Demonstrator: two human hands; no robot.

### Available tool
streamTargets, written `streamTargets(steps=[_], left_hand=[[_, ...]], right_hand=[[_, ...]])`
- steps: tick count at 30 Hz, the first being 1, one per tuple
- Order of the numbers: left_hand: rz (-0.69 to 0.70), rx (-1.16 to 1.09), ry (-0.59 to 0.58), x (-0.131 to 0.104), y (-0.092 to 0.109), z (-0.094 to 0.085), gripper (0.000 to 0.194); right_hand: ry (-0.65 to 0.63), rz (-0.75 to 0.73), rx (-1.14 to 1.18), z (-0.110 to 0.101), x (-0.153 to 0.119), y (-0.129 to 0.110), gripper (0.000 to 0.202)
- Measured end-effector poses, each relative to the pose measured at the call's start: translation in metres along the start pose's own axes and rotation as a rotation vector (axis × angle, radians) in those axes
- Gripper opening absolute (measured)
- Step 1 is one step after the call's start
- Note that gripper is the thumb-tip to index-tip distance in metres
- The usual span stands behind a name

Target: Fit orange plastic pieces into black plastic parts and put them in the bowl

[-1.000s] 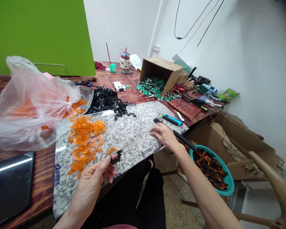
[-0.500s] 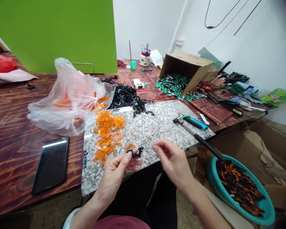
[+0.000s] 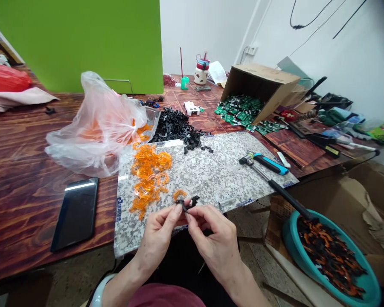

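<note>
Near the front edge of the speckled board, my left hand (image 3: 160, 234) pinches a small bracket-shaped black plastic part (image 3: 194, 200) between thumb and fingers. My right hand (image 3: 214, 238) is closed on the same part from the other side, its thumb and fingertips pressed against it. The fingertips hide much of the part. Just beyond them lies a single curved orange translucent plastic piece (image 3: 179, 194). To the left, a pile of similar orange pieces (image 3: 145, 170) is spread on the board. Farther back is a heap of black plastic parts (image 3: 176, 125).
A phone (image 3: 75, 213) lies left of the speckled board (image 3: 208, 170). A plastic bag (image 3: 96, 128) stands behind it. Two hammers, one blue-handled (image 3: 270, 164), one long-handled (image 3: 286, 196), lie right. A teal basin (image 3: 291, 238) holds black-and-orange parts. Green circuit boards (image 3: 243, 108) spill from a carton (image 3: 272, 76).
My right hand has moved left and now grips the black part together with my left hand. The whole view has shifted slightly.
</note>
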State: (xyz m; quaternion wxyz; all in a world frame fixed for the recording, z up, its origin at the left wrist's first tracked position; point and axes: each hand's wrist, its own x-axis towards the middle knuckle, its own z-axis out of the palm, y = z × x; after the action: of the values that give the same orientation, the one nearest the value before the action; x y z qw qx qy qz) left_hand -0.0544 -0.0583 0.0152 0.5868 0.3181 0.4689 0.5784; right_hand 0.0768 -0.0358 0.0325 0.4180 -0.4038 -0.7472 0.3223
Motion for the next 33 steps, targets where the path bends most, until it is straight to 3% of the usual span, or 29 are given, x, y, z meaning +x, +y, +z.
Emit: streamTargets(steps=[9, 17, 25, 33], left_hand=[[-0.038, -0.008, 0.090, 0.002, 0.000, 0.004, 0.028], [0.120, 0.199, 0.140, 0.004, 0.003, 0.002, 0.017], [0.345, 0.603, 0.067, 0.001, 0.001, -0.006, 0.024], [0.502, 0.952, -0.040, 0.000, 0.000, -0.013, 0.032]], right_hand=[[0.030, 0.005, 0.002, 0.003, 0.001, 0.000, 0.015], [-0.009, 0.154, 0.032, 0.007, 0.000, -0.003, 0.009], [-0.084, 0.313, 0.023, -0.002, 0.006, -0.002, 0.005], [-0.296, 0.285, -0.174, -0.012, 0.016, 0.005, 0.011]])
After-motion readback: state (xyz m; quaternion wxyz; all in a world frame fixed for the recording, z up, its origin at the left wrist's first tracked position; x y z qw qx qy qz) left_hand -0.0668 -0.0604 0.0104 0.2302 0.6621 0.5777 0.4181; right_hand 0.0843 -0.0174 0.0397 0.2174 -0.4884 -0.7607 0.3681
